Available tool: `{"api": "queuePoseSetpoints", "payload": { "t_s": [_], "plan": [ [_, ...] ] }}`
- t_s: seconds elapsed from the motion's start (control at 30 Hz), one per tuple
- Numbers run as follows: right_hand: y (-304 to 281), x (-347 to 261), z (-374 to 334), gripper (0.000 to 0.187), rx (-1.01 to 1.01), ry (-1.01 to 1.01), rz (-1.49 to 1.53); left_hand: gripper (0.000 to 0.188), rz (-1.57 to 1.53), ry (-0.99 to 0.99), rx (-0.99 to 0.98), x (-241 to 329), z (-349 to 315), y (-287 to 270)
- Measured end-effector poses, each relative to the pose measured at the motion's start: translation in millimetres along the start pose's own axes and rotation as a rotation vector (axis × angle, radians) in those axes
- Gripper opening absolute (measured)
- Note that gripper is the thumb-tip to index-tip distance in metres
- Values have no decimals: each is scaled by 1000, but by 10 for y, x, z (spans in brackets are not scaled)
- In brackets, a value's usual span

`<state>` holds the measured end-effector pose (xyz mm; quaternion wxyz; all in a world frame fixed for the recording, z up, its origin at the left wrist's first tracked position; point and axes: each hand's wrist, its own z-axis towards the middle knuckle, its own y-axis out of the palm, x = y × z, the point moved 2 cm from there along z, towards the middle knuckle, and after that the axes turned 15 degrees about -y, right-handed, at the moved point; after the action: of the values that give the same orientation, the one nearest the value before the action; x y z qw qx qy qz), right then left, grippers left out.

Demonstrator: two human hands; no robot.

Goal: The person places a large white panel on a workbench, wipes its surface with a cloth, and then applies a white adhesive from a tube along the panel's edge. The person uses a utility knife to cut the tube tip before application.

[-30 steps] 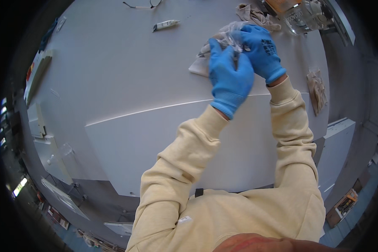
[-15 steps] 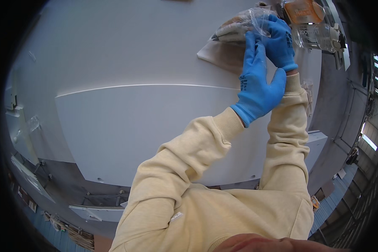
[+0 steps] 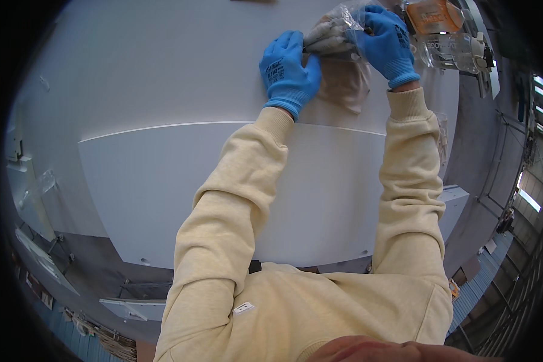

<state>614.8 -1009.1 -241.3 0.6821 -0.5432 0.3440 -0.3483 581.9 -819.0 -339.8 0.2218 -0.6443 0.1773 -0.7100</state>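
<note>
A clear plastic bag (image 3: 338, 27) holding pale, bundled pieces lies between my two blue-gloved hands at the far right of the work surface. My left hand (image 3: 288, 75) is closed at the bag's left end, fingers bent over it and thumb on the near side. At the bag's right end my right hand (image 3: 387, 45) is closed on the gathered plastic, its fingertips partly hidden. Just nearer to me, a brownish translucent packet (image 3: 346, 84) lies under the bag. I cannot make out what the pale pieces are.
A white panel (image 3: 223, 193) with a curved far edge lies in front of me on the pale table (image 3: 163, 72). Beyond my right hand stand a clear bottle (image 3: 449, 51) and an orange-labelled container (image 3: 431, 16). A crumpled clear wrapper (image 3: 45, 180) is at the far left.
My left hand has moved left, from beside my right wrist to the bag's left end. The right hand has shifted slightly left and away. The brownish packet now lies differently, its corner pointing toward me.
</note>
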Motion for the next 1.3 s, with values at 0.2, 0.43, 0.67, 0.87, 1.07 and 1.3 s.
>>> {"api": "queuePoseSetpoints", "payload": {
  "t_s": [0.2, 0.43, 0.67, 0.87, 1.07, 1.3],
  "plan": [
    [168, 176, -215, 20, 374, 147, 445, 34, 45, 77, 135, -153, -28, 123],
    [119, 209, -433, 22, 534, 310, 782, 29, 63, 92, 105, -177, -69, 167],
    [124, 296, -508, 22, 552, 333, 926, 33, 65, 74, 118, -145, -80, 218],
    [147, 50, -287, 8, 611, 438, 929, 30, 44, 64, 135, -261, -47, 170],
    [188, 381, -521, 22, 489, 96, 635, 24, -58, 62, 167, -48, -74, 264],
    [394, 299, -351, 25, 498, 170, 663, 25, -44, -33, 175, -196, -86, 181]
  ]
}}
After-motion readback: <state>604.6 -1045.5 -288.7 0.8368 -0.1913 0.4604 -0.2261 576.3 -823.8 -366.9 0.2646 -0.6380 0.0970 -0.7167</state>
